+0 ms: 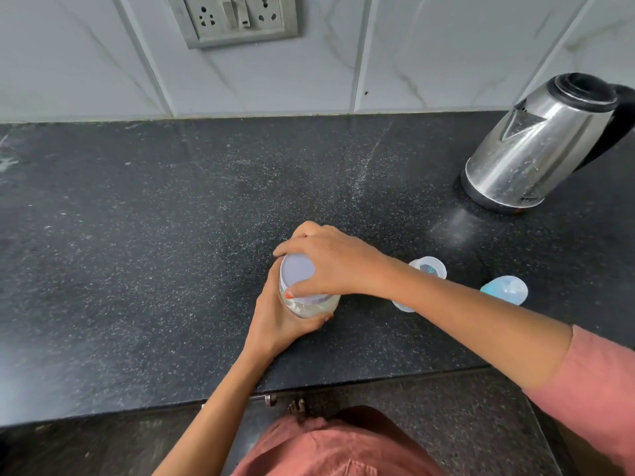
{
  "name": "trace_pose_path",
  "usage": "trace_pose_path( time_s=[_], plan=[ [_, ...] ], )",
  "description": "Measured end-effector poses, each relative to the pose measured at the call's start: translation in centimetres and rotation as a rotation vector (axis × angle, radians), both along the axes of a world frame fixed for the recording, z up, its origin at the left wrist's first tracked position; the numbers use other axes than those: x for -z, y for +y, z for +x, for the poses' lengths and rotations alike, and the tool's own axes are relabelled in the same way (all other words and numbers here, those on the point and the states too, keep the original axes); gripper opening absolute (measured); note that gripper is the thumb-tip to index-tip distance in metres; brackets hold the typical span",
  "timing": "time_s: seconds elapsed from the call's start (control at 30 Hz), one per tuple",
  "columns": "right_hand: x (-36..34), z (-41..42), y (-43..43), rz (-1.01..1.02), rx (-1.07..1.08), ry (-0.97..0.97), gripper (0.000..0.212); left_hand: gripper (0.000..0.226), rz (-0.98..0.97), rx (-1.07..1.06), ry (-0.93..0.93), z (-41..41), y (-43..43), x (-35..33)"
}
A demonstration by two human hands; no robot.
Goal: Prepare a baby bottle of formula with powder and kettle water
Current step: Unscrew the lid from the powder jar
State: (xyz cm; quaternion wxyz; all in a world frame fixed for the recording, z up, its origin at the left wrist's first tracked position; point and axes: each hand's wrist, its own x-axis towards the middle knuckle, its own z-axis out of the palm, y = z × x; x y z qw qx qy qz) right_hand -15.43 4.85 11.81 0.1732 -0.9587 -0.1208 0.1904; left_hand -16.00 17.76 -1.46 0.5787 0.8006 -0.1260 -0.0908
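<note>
Plainly, the work is at an early stage. The black counter (171, 235) carries everything: the steel kettle (536, 146) stands at the far right, well apart from the hands, and looks untouched. At the middle sits the powder jar (309, 305), upright on the counter. The left hand (278, 321) is wrapped around its clear body, steadying it, while the right hand (330, 262) is closed over the pale lid (297, 274), fingers curled round its rim. Whether the lid is coming off or going on I cannot tell. Just beside the right forearm stands the baby bottle (427, 269), open-topped, and near it lies its blue-tinted cap (505, 289). Water and closing the bottle seemingly remain.
</note>
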Motion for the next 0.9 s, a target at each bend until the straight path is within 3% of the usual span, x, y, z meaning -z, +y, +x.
trace_pose_path(
  time_s=[0.13, 0.4, 0.5, 0.67, 0.77, 0.9],
  plan=[
    [0.3, -0.5, 1.4, -0.21, 0.071, -0.11, 0.063, 0.093, -0.062, 0.018, -0.028, 0.2, 0.1, 0.2],
    [0.9, -0.6, 1.8, -0.074, -0.147, -0.101, 0.043, 0.08, -0.063, 0.047, -0.018, 0.0, 0.0, -0.1],
    [1.3, -0.7, 2.0, -0.009, -0.096, -0.147, 0.032, 0.083, -0.059, 0.05, -0.028, 0.0, -0.1, -0.2],
    [1.3, -1.2, 1.9, -0.17, 0.112, -0.187, 0.064, 0.092, -0.079, 0.03, -0.022, 0.2, 0.1, 0.2],
    [1.0, -1.0, 2.0, -0.215, 0.07, -0.169, 0.059, 0.091, -0.066, 0.025, -0.006, 0.1, 0.1, 0.3],
    [0.4, -0.6, 1.4, -0.107, -0.098, -0.072, 0.054, 0.087, -0.035, 0.037, -0.019, 0.1, 0.0, 0.1]
  ],
)
